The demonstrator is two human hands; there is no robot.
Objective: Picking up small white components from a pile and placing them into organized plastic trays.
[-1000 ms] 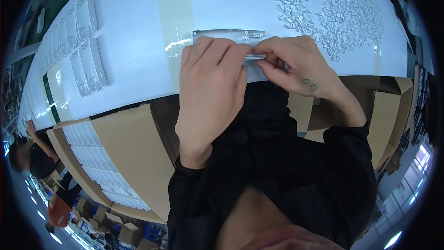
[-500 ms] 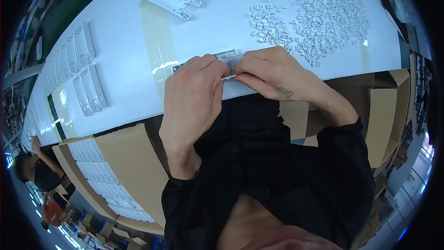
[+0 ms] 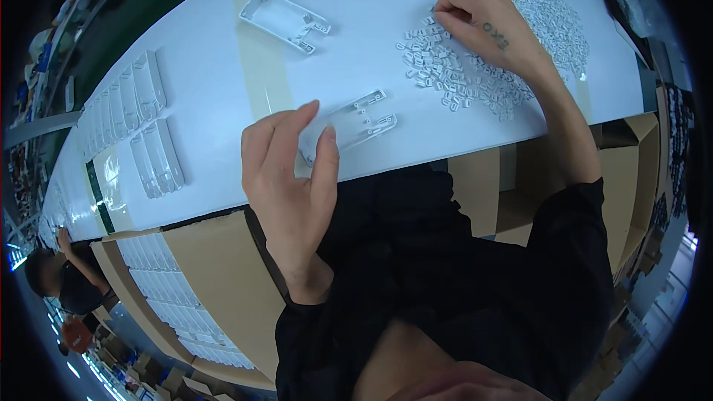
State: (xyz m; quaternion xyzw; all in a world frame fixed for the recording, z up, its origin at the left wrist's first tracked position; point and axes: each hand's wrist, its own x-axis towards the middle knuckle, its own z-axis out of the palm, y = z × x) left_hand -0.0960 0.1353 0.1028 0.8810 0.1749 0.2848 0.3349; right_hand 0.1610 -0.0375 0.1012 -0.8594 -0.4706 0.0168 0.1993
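Note:
My left hand is open over the near end of a white plastic housing, thumb and forefinger apart. Its fingers hide that end of the housing, which lies open side up at a slant; the forked end shows. To the right, my right hand is over the left part of a wide heap of small white plastic pieces. Thumb and forefinger are pinched together at the heap's edge; whatever is between the fingertips is too small to make out. Farther back lies a second white housing, also open side up.
Two rows of white housings stand at the left of the white table. Below the table edge are a cardboard box holding rows of white parts, and another open box at the right. Another person works at far left.
My hands have parted. The right one has moved up and right to the small pieces; the left has opened beside the near housing, which now shows more fully. The view has shifted slightly.

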